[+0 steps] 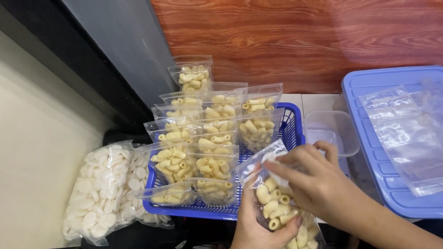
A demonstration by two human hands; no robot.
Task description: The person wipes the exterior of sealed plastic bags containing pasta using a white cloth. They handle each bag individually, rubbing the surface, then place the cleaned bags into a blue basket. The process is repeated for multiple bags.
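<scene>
A clear plastic pouch (272,191) of pale tube-shaped crackers stands upright low in the middle. My left hand (253,237) grips it from below and the left, thumb across its front. My right hand (311,178) pinches the pouch's top edge, fingers closed along its top strip. Just behind the pouch sits a blue plastic basket (291,124) packed with several filled pouches of the same crackers (207,134), all standing in rows.
A large clear bag of round white crackers (105,192) lies left of the basket. An empty clear tub (333,127) stands right of it. A blue bin lid (386,177) at right carries a stack of empty clear pouches (420,134). A wood-grain wall (304,18) rises behind.
</scene>
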